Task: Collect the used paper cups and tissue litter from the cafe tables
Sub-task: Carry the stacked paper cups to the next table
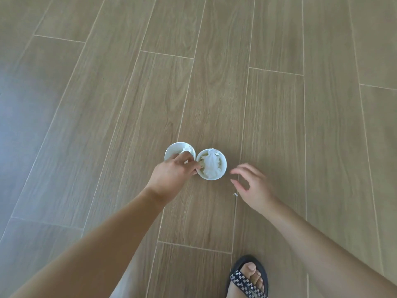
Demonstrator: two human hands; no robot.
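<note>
One foot (251, 273) in a dark sandal (242, 283) with a checked strap is standing at the near edge of the floor (107, 104). Further out, the right hand (251, 186) is hanging spread, its fingers loosely curved and holding nothing, just beside the right cup (222, 166). A tiny white scrap (235, 194) is showing beneath it. The left hand (171, 171) is pinching this round white paper cup and the left cup (175, 148) together at their touching rims, with fingers dipping inside. The right cup is carrying soft, crumpled tissue (211, 166); the left one is showing a smaller wad (186, 149). Whether the cups are touching the floor cannot be told. Beyond, long matte wood-grain planks with pale seams are stretching away, open all round.
</note>
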